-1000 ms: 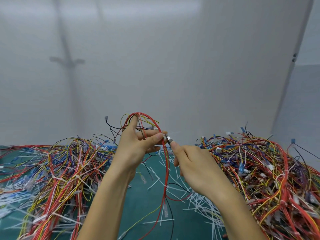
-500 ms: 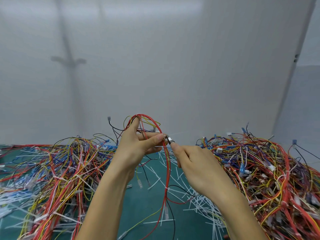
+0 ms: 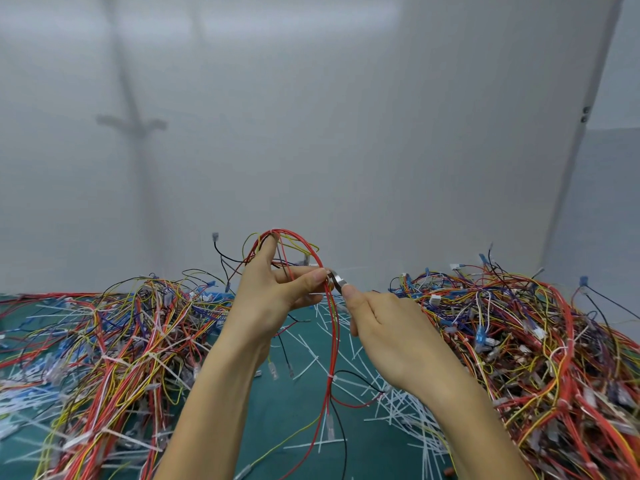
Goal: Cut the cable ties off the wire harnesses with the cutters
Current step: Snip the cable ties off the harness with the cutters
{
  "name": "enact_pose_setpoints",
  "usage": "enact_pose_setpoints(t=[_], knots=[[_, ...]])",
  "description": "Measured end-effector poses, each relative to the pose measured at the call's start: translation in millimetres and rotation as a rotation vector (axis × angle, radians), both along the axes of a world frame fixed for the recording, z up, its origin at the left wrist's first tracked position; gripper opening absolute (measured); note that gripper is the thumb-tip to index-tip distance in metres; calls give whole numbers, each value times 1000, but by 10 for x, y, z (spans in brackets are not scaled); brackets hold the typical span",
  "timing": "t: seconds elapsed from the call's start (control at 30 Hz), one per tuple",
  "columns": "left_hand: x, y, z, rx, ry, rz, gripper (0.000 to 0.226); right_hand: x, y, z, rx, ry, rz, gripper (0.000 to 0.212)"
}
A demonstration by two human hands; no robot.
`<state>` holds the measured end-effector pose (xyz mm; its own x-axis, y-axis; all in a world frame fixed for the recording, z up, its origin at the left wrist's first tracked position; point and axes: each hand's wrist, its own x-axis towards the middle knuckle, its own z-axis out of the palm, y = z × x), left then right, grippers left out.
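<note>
Single head-worn wide-angle view, facing forward, slightly down, close over left hand [image 3: 273,299] and right hand [image 3: 391,330], wall [image 3: 346,133] probably near behind.

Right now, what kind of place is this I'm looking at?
Probably a wiring rework bench: wire harnesses heaped in a left pile and a right pile on a green mat, cut cable ties strewn between, and the right hand working cutters on a harness that the left hand holds.

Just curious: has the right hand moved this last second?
No. The right hand, gripping small silver cutters, is as near the tangled multicoloured right-side wire pile as before.
</note>
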<state>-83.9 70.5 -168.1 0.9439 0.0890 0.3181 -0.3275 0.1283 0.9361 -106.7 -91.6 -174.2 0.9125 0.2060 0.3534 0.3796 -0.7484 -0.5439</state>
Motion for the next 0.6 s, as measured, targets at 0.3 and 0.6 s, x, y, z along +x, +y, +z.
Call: enact_pose_setpoints(t=[0.3,0.6], knots=[[5,0,2,0,-2,-5,95,-12,-2,24,23,8,4,64],[-10,-4,7,-1,8,-10,102,7,-29,11,77,22,20,66]])
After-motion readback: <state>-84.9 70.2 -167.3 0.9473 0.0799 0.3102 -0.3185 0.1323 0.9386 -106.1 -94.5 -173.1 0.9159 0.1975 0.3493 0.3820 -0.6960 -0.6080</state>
